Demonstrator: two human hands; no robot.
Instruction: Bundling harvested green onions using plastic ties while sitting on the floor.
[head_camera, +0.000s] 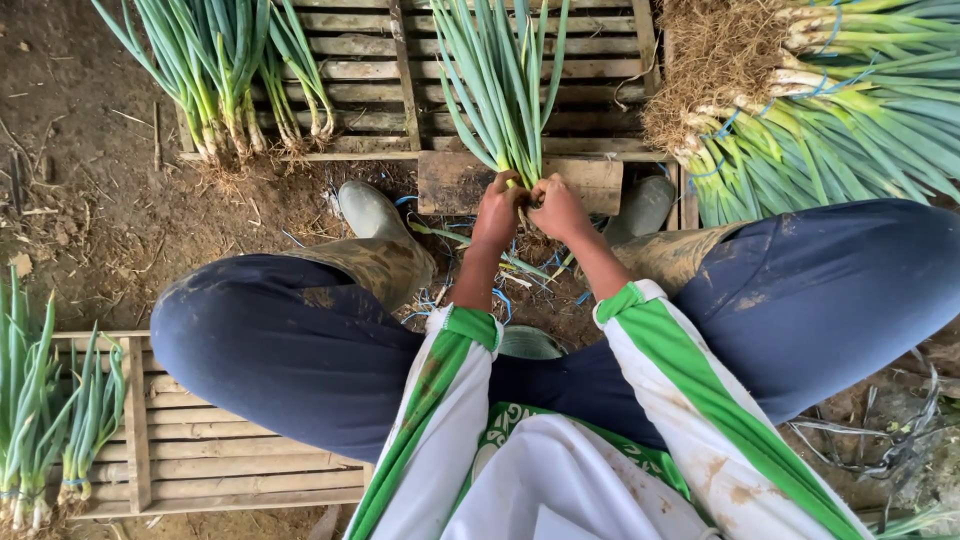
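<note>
Because both hands close round the same narrow neck of the bunch of green onions (500, 90), the grip is the weak point here: the left hand (497, 212) and the right hand (558, 208) sit side by side, knuckles almost touching, fingers pressed together around the pale lower stalks, which show only as a sliver between them. Taking the small wooden board (462, 182) as the landmark, the hands hover just over its near edge and the bunch rises from them across the board and onto the slatted wooden pallet (380, 60) beyond it. The long axis of the bunch runs nearly straight away from the person, root end toward the body and hidden in the fists, leaf tips fanning out at the far end, tilted a touch to the right. In my judgement the loose leaves could splay or slip free if the squeeze eases, and too hard a squeeze could bruise or snap the tender stalks. Scraps of blue string (502, 300) lie on the soil nearer than the board, between the muddy rubber boots (372, 215), and could tangle with the work. Tied bundles (820, 120) lie right of the board, and more loose bunches (225, 80) lie left of it.
</note>
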